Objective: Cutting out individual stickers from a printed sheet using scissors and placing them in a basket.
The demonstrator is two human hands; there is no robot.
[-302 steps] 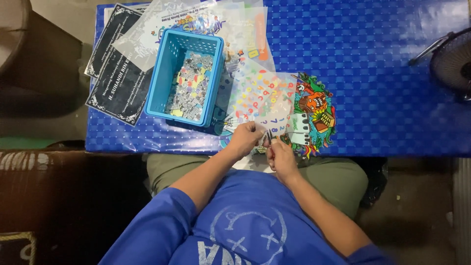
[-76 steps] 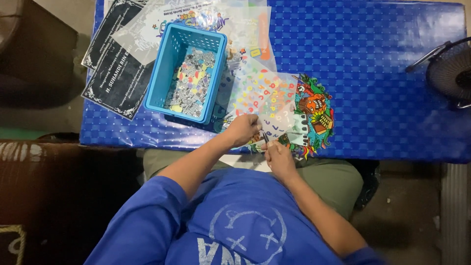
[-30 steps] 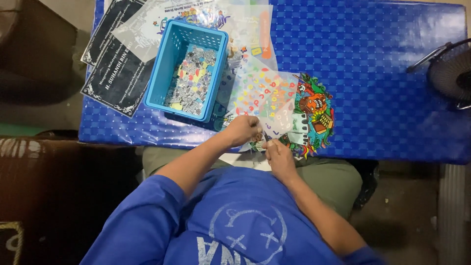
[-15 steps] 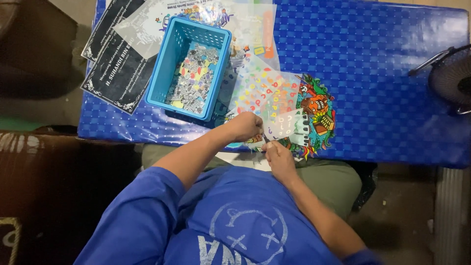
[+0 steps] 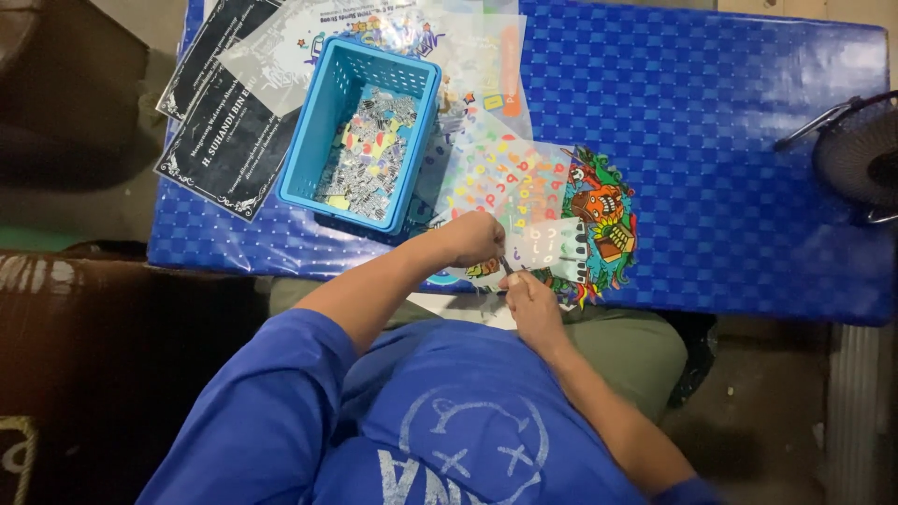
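A clear sticker sheet with small colourful letters (image 5: pixel 505 182) lies on the blue table (image 5: pixel 730 140), partly over a bright cartoon print (image 5: pixel 608 210). My left hand (image 5: pixel 472 238) is closed on the near edge of that sheet. Just below it, my right hand (image 5: pixel 528 295) pinches a thin dark tool (image 5: pixel 506 266) whose tip meets the sheet's near edge between the two hands. What sits under the fingers is hidden.
A blue plastic basket (image 5: pixel 309 122) of small cut stickers stands left of the sheet. Black printed cards (image 5: pixel 220 140) lie at the table's left end, clear film sheets (image 5: pixel 468 47) at the back. A dark fan (image 5: pixel 861 154) sits at the right edge.
Both hands stay at the sheet's near edge with only small finger shifts. The view has drifted slightly.
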